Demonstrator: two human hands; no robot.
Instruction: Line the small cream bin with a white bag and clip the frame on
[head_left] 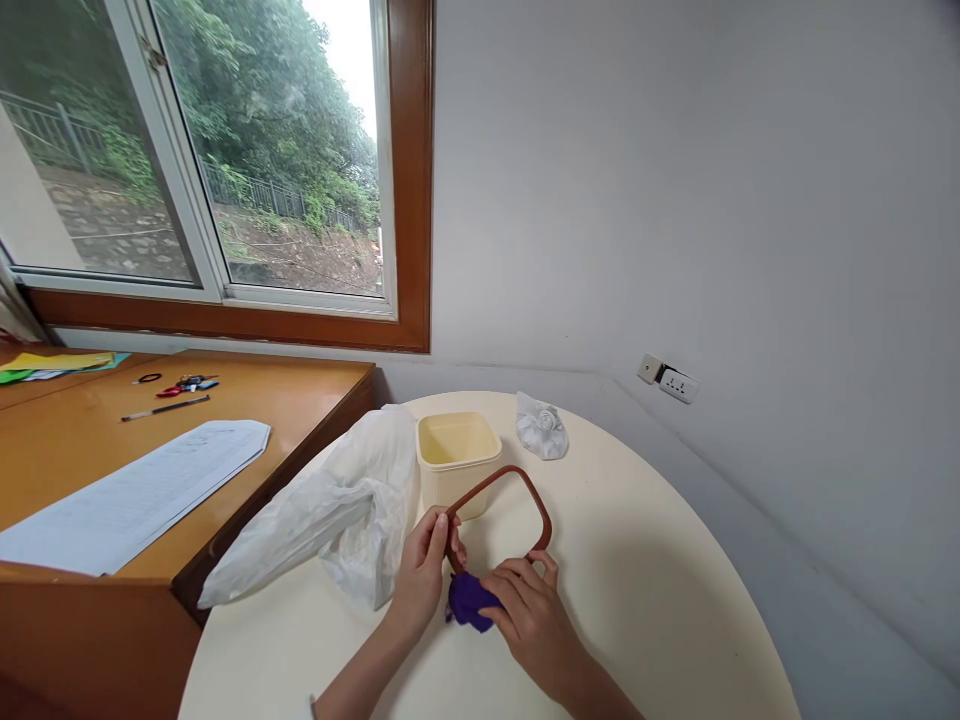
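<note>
A brown rectangular frame with rounded corners (541, 500) is held up over the round table, tilted. My left hand (421, 568) grips its left side, thumb on top. My right hand (529, 620) is closed on a purple cloth (471, 602), pressed at the near edge of the frame, with some fingers by the frame's right corner. Just beyond the frame stands a cream square bin (442, 480), open at the top; the frame partly overlaps it in view.
A crumpled white plastic bag (360, 500) lies left of the bin, and a small knotted one (541, 425) sits at the back right of the round table (660, 600). The wooden desk (315, 390) at left carries papers (150, 490), a pen (165, 408) and keys (196, 383).
</note>
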